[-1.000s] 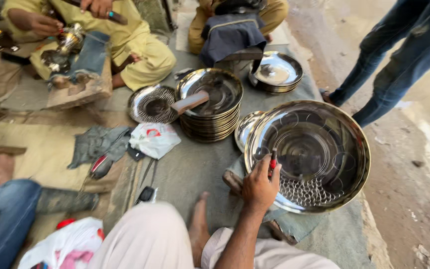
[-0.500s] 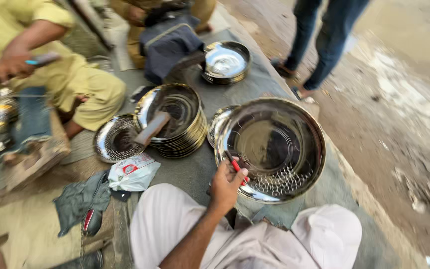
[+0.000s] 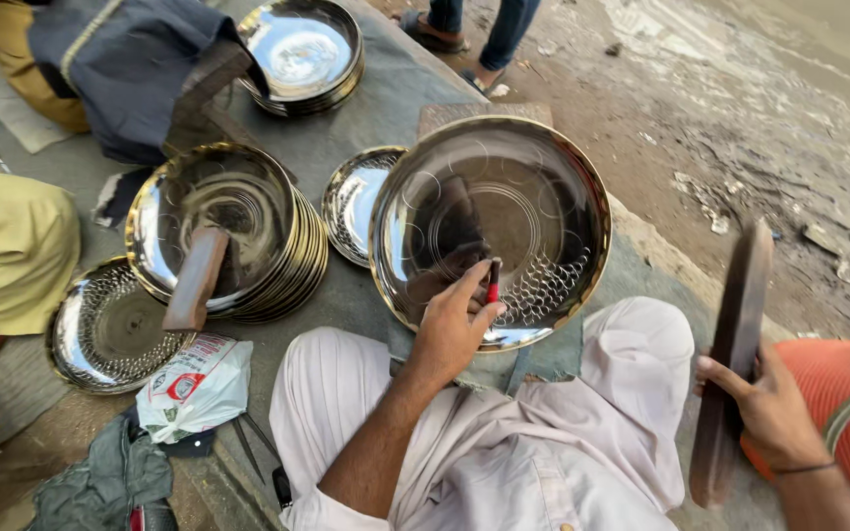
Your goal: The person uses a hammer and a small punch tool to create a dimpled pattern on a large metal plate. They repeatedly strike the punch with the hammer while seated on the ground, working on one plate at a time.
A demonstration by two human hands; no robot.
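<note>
A large round steel plate leans tilted against my knees, which are in pale cloth. Part of its lower surface carries a punched scale-like pattern. My left hand rests on the plate's lower rim and pinches a small red punch tool against the metal. At the right, away from the plate, my right hand grips a long flat wooden beater and holds it upright. An orange cloth lies beside that wrist.
A stack of steel plates with a wooden block on top stands to the left. Nearby are a patterned plate, a smaller plate, a far stack and a plastic bag. A seated person in yellow is at the left, and someone's feet stand beyond.
The view has swung right and closer to the big plate. My right hand with the wooden beater has come into view. My left hand stays on the plate with the red tool.
</note>
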